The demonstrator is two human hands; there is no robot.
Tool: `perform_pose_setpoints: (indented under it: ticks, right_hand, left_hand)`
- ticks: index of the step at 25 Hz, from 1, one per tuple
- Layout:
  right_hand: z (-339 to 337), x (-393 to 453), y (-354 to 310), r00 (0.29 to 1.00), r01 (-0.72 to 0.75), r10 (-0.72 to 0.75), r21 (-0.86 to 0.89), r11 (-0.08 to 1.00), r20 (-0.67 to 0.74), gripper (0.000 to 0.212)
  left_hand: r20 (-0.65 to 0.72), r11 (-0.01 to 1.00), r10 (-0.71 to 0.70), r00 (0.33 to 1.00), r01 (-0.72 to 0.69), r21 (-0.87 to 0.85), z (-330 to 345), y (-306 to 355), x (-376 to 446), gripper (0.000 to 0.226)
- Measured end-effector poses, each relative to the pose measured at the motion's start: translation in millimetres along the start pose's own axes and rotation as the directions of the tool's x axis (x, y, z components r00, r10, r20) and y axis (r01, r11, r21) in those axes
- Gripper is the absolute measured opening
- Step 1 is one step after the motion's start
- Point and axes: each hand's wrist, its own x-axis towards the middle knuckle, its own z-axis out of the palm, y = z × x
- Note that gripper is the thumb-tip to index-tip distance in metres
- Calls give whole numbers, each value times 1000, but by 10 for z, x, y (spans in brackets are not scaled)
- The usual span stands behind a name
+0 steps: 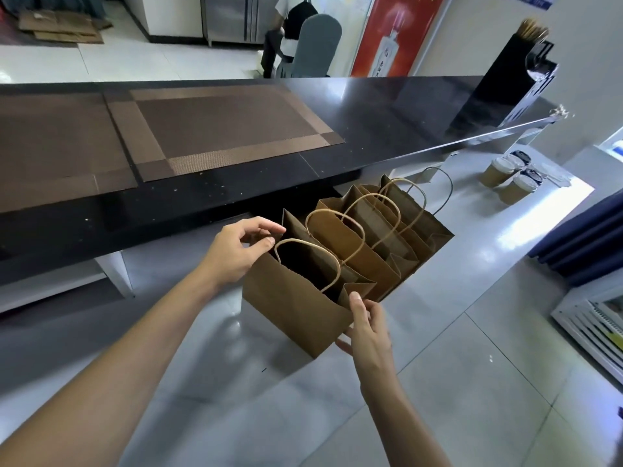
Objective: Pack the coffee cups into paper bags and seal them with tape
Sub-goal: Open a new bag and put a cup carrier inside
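Observation:
Three brown paper bags with twisted handles stand in a row on the grey counter. The nearest bag is open at the top and looks dark inside. My left hand pinches its far left rim. My right hand grips its near right corner, thumb on the rim and fingers on the side. Behind it stand the middle bag and the far bag. Several brown coffee cups with lids stand at the counter's far right, apart from both hands.
A raised black bar top with brown placemats overhangs the counter just behind the bags. A black holder stands at its right end. A white appliance sits at the right edge. A person sits beyond the bar.

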Motion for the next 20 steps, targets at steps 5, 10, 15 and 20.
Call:
perform_pose_setpoints:
  ticks: [5, 10, 15, 20]
  right_hand:
    - [28, -31, 46, 999, 45, -45, -25, 999, -10, 41]
    - [64, -124, 82, 997, 62, -63, 9, 998, 36, 33]
    - [61, -248, 131, 997, 79, -79, 7, 997, 13, 26]
    - [-9, -405, 297, 991, 128, -128, -2, 992, -46, 27]
  left_hand:
    - [64, 998, -15, 998, 19, -63, -64, -46, -193, 40]
    - [106, 991, -114, 988, 121, -64, -100, 21, -402, 54]
    - [82, 992, -115, 990, 119, -38, -134, 37, -718, 69]
    - [92, 990, -133, 987, 137, -36, -124, 182, -1057, 81]
